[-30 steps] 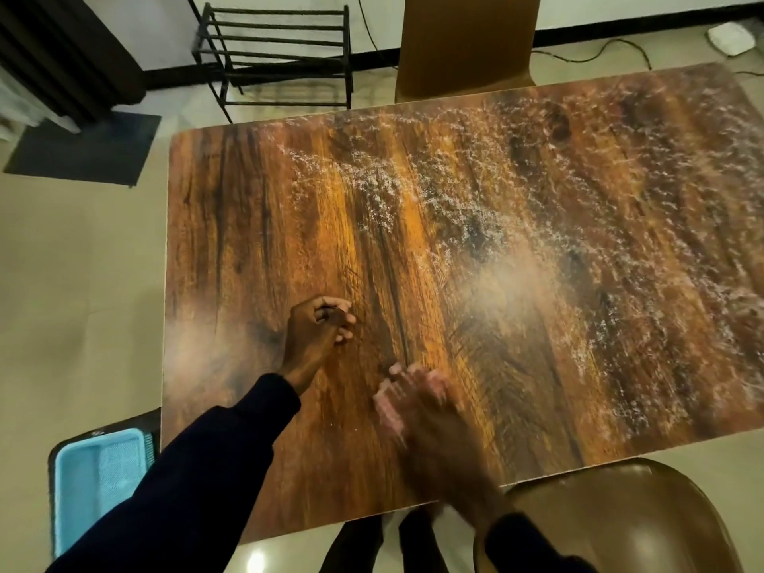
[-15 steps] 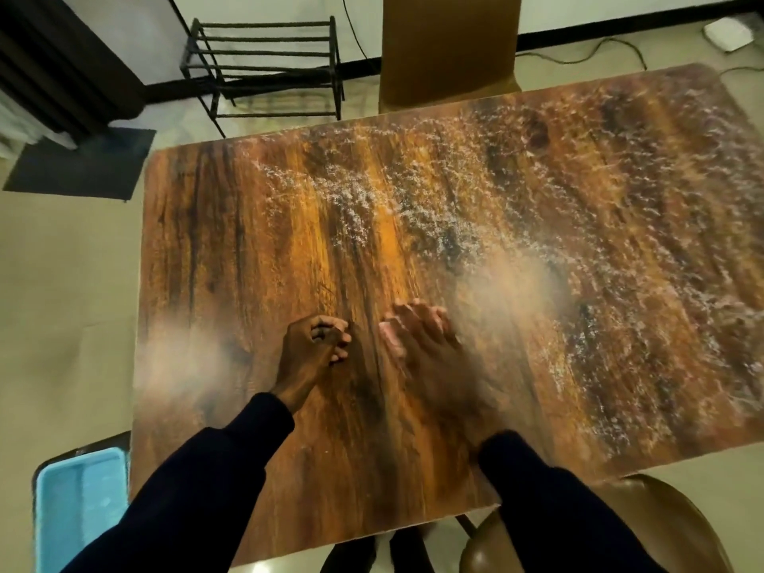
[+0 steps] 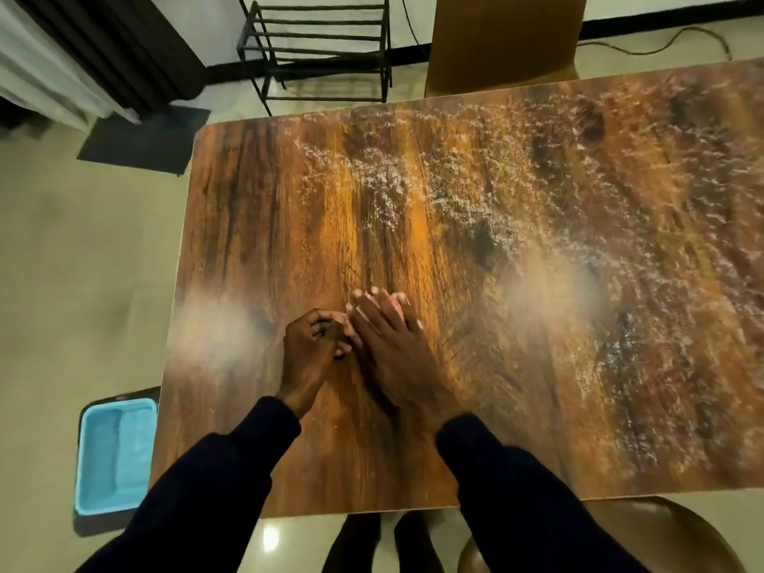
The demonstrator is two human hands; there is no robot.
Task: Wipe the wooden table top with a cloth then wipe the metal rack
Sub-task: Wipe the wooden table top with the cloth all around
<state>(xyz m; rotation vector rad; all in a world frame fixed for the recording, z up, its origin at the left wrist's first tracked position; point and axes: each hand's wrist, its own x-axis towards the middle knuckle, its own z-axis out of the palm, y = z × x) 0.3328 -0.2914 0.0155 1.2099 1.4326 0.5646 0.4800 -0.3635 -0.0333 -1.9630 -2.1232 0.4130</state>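
Note:
The wooden table top (image 3: 558, 366) fills most of the head view, and white specks (image 3: 384, 192) are scattered over its middle and right side. My left hand (image 3: 308, 357) rests on the near left part with its fingers curled in; nothing shows inside it. My right hand (image 3: 392, 349) lies flat beside it with fingers stretched forward, blurred, its edge touching the left hand's knuckles. No cloth is in sight. The black metal rack (image 3: 318, 47) stands on the floor past the table's far left corner.
A brown chair back (image 3: 504, 39) stands at the far edge and another chair seat (image 3: 669, 531) is at the near right corner. A light blue tray (image 3: 115, 452) sits on the floor to the left. A dark mat (image 3: 144, 138) and curtains (image 3: 82, 47) are far left.
My right hand slid forward and left over the table until it met my left hand. My left hand stayed curled in place.

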